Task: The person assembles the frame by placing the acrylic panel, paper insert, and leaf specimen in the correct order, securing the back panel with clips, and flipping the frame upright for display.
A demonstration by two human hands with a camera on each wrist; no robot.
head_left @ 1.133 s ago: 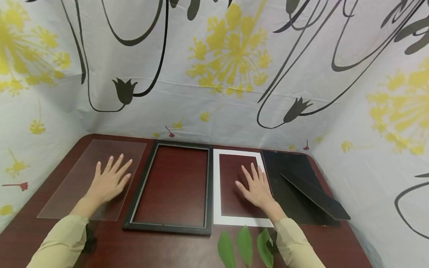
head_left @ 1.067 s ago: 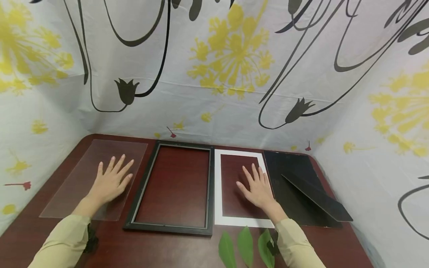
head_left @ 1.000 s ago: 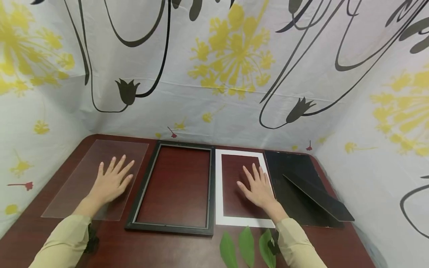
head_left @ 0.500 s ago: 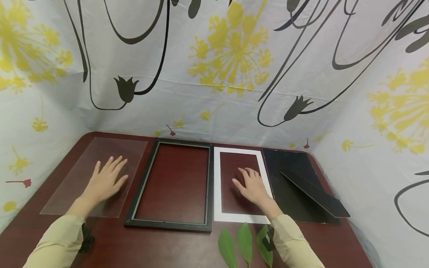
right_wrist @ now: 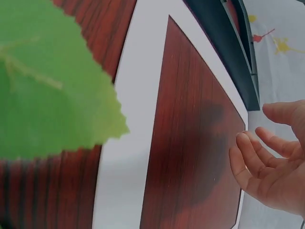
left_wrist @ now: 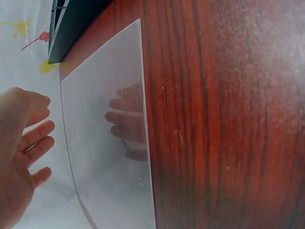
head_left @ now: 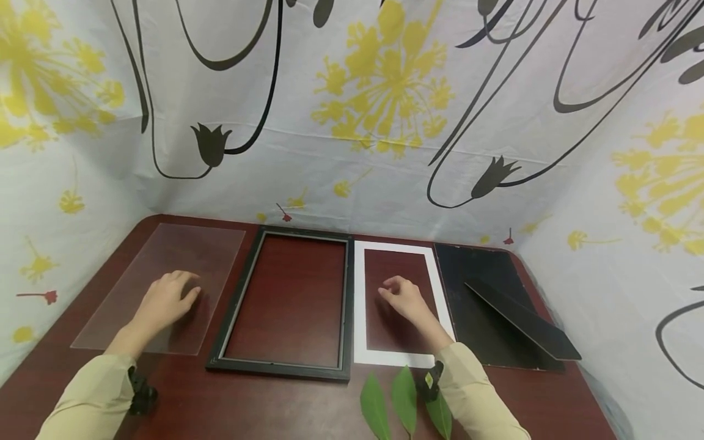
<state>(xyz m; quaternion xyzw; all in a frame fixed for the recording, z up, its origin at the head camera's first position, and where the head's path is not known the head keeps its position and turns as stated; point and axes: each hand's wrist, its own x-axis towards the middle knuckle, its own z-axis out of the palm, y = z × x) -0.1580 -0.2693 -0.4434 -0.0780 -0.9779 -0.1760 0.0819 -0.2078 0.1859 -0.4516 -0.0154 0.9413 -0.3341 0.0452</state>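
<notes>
a thin clear sheet (head_left: 156, 260), four-sided and faintly milky, lies flat on the left part of the dark red tabletop (head_left: 258, 409); in the left wrist view its surface is glossy, with small scratch-like marks and a reflection of fingers. on the other side of a black rectangular frame (head_left: 346, 305) lies a flat white border (head_left: 360, 305) with straight edges, the wood grain showing through its large opening. the left hand (head_left: 163, 300) hangs over the clear sheet, its fingers loosely bent and holding nothing; the right hand (head_left: 407, 299) hangs over the border's opening, fingers loosely curled, thumb near the index finger, likewise holding nothing. right of the border is a black board (head_left: 484, 330) with a flap (head_left: 528, 321) tilted up from it, and three green leaves (head_left: 404, 397) lie below the border. about a second ago both hands were spread flat with fingers stretched apart; now the fingers have drawn in, and the right wrist's black device (head_left: 429, 382) covers more of the rightmost leaf. sheet, frame, border and board have kept their places on the table.
</notes>
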